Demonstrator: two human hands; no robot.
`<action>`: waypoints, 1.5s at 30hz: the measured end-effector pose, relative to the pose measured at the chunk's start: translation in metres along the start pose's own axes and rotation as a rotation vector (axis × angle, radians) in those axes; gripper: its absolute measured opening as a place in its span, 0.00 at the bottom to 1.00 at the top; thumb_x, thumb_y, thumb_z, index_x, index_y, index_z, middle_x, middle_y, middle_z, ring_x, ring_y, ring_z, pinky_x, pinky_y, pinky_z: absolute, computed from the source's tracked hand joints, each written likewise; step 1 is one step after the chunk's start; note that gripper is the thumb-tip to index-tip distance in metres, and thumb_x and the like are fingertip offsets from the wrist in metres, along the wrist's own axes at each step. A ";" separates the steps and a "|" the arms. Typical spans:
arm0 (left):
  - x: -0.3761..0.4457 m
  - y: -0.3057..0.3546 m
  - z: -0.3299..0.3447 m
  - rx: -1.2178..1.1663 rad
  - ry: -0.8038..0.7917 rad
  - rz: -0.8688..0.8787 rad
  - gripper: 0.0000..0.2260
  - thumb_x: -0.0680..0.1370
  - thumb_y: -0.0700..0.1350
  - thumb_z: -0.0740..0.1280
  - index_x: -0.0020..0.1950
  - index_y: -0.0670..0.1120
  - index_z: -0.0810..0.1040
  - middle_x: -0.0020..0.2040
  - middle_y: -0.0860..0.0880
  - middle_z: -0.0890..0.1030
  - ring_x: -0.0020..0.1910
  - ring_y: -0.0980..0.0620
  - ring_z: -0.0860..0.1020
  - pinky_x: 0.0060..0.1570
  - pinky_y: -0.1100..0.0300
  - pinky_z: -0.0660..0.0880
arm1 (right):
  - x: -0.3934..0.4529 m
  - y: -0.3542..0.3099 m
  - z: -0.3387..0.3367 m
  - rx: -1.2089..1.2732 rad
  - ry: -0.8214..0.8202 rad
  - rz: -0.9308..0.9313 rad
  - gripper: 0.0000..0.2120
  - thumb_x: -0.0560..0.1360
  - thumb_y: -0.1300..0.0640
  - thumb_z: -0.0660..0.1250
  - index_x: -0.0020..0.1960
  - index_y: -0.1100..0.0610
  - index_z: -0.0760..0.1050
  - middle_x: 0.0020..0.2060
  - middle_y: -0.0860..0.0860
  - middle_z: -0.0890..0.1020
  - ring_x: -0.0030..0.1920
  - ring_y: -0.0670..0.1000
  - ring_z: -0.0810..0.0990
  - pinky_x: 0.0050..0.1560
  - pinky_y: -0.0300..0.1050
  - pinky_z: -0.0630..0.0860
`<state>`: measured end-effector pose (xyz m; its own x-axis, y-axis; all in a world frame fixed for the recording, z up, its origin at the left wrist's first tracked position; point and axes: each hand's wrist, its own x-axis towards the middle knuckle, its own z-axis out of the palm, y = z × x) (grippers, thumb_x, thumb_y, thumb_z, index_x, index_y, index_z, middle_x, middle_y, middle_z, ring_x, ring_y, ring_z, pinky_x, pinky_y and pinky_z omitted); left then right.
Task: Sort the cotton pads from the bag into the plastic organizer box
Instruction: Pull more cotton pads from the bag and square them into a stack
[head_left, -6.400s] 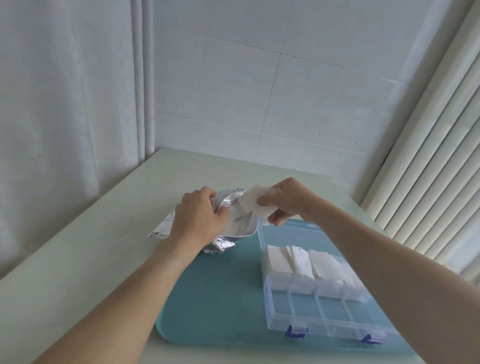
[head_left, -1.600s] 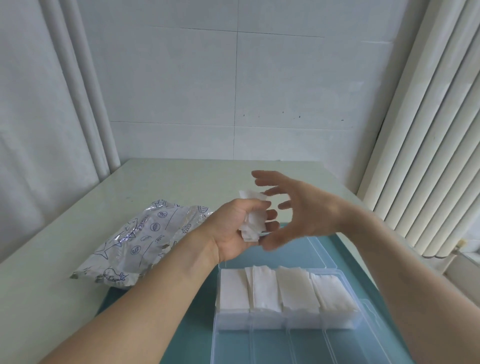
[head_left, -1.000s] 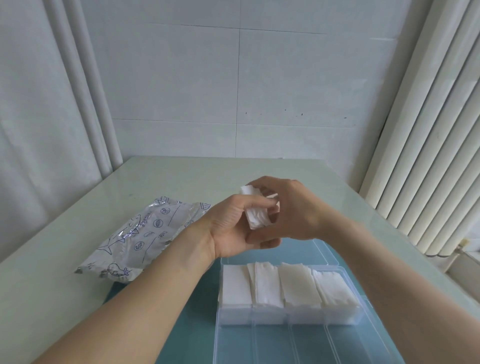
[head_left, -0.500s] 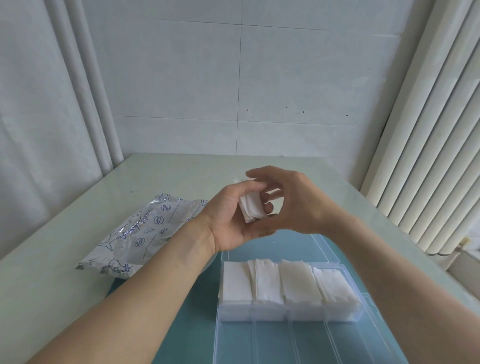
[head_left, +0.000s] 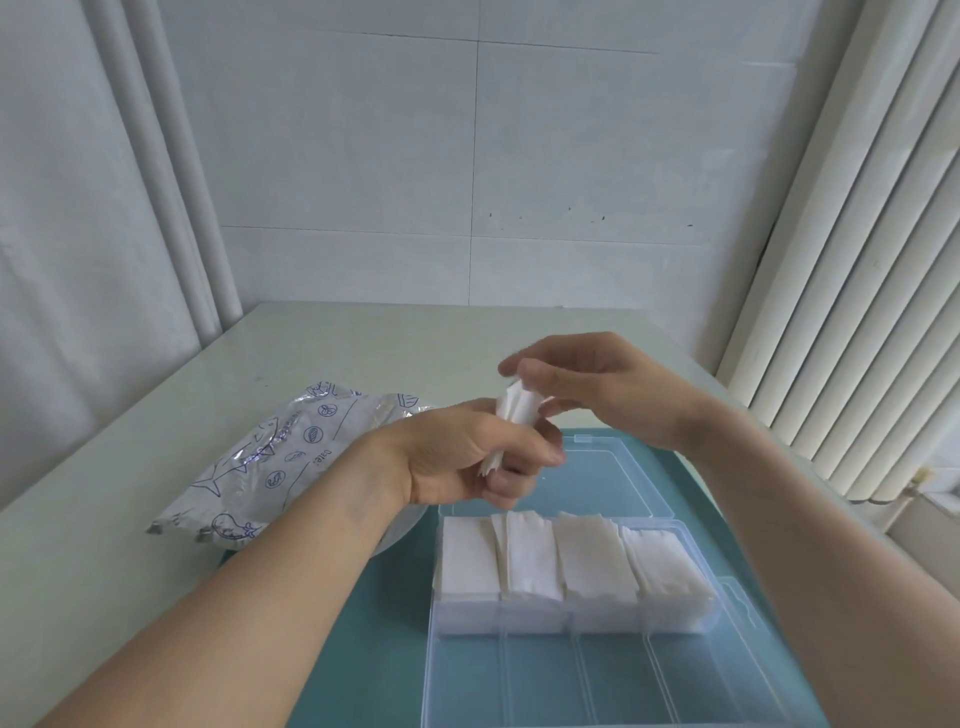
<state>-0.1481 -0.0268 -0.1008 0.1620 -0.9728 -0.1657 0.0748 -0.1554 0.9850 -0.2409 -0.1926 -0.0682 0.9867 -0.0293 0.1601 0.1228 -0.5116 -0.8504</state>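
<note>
Both hands (head_left: 524, 436) on a pad stack (head_left: 514, 410) above the organizer's far edge (head_left: 613, 441).

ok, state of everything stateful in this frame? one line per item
left hand: curled round a small stack of cotton pads, held above the box
right hand: fingertips pinching the top of that stack
organizer box: open, lid laid flat behind; far row of four compartments filled with pads, near row empty
bag: lying flat on the table, partly on the teal mat; opening not visible
</note>
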 end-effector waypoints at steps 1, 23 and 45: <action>-0.002 0.000 0.000 -0.005 -0.067 -0.014 0.08 0.75 0.38 0.67 0.44 0.46 0.68 0.32 0.50 0.59 0.26 0.55 0.59 0.29 0.62 0.58 | 0.001 0.002 0.000 0.018 0.002 -0.006 0.09 0.79 0.54 0.69 0.55 0.58 0.82 0.48 0.55 0.86 0.51 0.53 0.84 0.62 0.59 0.78; -0.001 0.005 0.006 -0.413 -0.117 0.147 0.25 0.78 0.65 0.57 0.56 0.46 0.79 0.44 0.43 0.75 0.38 0.46 0.74 0.36 0.57 0.74 | 0.003 -0.011 0.015 -0.272 0.337 -0.165 0.06 0.72 0.52 0.78 0.43 0.44 0.81 0.38 0.41 0.83 0.36 0.40 0.77 0.37 0.32 0.70; 0.008 0.001 0.007 -0.390 0.134 0.202 0.09 0.76 0.42 0.71 0.55 0.41 0.79 0.45 0.46 0.83 0.43 0.51 0.83 0.45 0.60 0.78 | 0.002 -0.010 0.018 -0.523 0.094 -0.082 0.47 0.58 0.46 0.86 0.73 0.44 0.70 0.65 0.40 0.75 0.63 0.40 0.74 0.58 0.31 0.71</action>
<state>-0.1537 -0.0363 -0.1012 0.3353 -0.9421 -0.0025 0.3892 0.1362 0.9110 -0.2388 -0.1720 -0.0680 0.9594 -0.0357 0.2797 0.1056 -0.8743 -0.4738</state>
